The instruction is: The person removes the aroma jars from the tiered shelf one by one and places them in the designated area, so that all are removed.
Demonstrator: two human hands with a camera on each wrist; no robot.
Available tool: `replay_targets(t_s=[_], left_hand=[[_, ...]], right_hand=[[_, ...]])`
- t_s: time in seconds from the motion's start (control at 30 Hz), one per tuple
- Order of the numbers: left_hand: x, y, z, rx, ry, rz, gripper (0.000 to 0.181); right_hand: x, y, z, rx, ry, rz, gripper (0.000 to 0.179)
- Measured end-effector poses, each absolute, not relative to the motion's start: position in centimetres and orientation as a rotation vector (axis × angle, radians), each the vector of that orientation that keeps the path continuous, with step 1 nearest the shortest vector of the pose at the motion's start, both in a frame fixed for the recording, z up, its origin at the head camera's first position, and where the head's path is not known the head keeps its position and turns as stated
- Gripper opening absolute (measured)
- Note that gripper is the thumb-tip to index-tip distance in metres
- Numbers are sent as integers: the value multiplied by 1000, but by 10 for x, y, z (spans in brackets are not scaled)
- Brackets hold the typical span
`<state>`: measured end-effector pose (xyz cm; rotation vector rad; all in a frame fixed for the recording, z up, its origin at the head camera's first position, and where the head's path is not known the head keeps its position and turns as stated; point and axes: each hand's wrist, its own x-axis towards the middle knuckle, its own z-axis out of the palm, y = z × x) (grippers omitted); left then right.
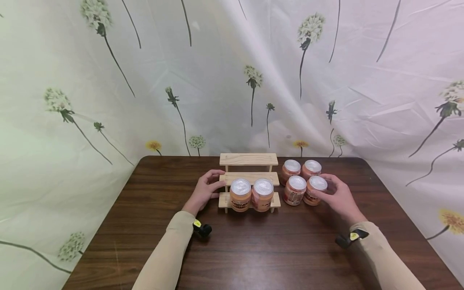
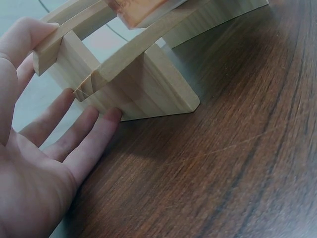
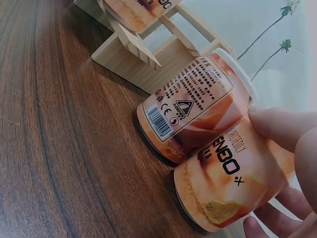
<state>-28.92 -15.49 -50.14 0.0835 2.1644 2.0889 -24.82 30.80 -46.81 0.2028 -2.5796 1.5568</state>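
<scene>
A three-step wooden rack (image 1: 248, 159) stands near the back of the table, with two orange-labelled jars (image 1: 241, 200) side by side on its lowest step. My left hand (image 1: 204, 190) is at the rack's left end, its fingertips against the side panel (image 2: 143, 91) and step ends. To the right of the rack, several matching jars with pale lids stand grouped on the table. My right hand (image 1: 340, 200) grips the front right jar (image 3: 228, 173) of that group, thumb on the near side, fingers around its far side. Beside it, another jar (image 3: 193, 104) shows a barcode label.
The dark wood table (image 1: 261, 253) has its back edge close to a white curtain (image 1: 217, 80) printed with dandelions. Two jars, including the back left one (image 1: 291, 166), stand behind the front pair. Each wrist carries a small black camera (image 1: 203, 230).
</scene>
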Motion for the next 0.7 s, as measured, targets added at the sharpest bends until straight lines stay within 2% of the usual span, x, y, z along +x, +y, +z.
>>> replay_targets(t_s=[0.7], left_hand=[[-290, -154, -501, 83, 2160, 2105, 40]], right_hand=[[-253, 318, -473, 246, -2637, 1488, 65]])
